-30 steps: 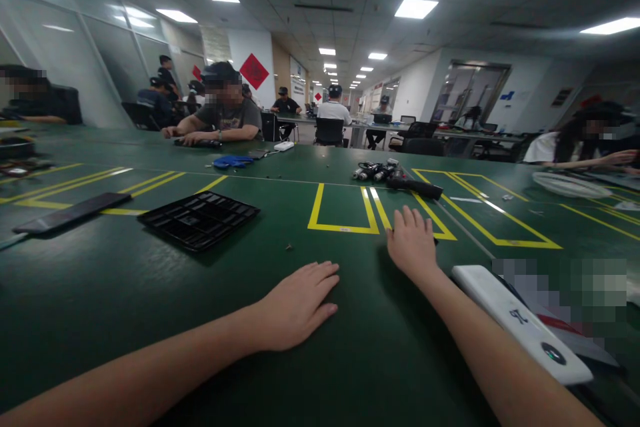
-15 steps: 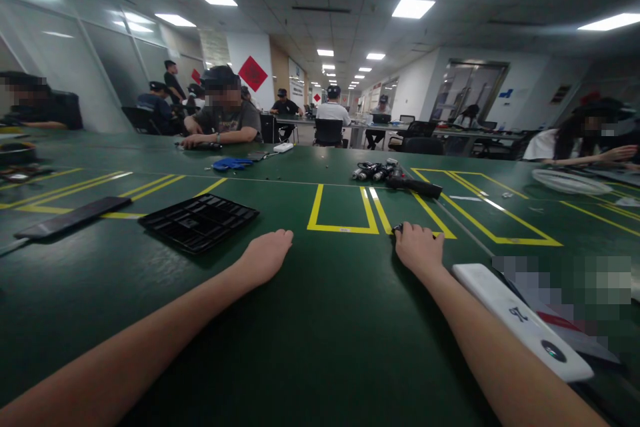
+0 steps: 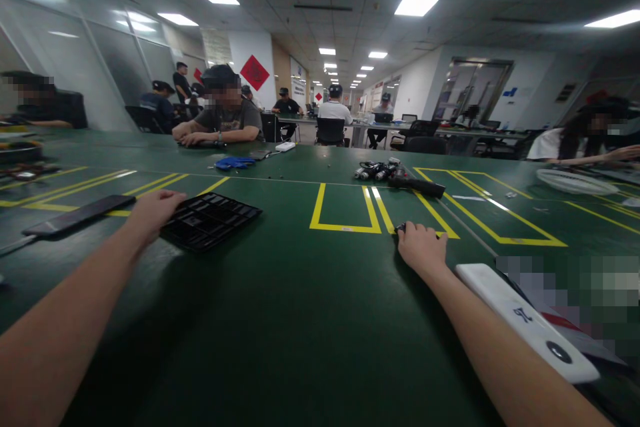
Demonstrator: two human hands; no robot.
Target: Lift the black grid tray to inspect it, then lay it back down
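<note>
**Left hand (image 3: 155,213) at the tray (image 3: 215,223), right hand (image 3: 424,247) on a dark item (image 3: 401,229)**

With 12 o'clock straight ahead of the person, the tray lies at 11 on the green tabletop (image 3: 280,347), its gridded face up. The left hand covers its corner on the 9 o'clock side; its fingers are bent close together, but I cannot tell whether they pinch the rim. At 1 o'clock, the right hand has its fingers clamped over the dark item, whose ends poke out on both sides; the rest is hidden.

A dark slab (image 3: 83,217) with a cord lies at 10, just beside the left hand. Yellow tape (image 3: 345,229) marks an open-topped box at 12. Beyond the right hand, at 1, lie a black handle (image 3: 417,186) and a cable bundle (image 3: 375,170). A white device (image 3: 525,320) rests at 2, beside the right forearm.
</note>
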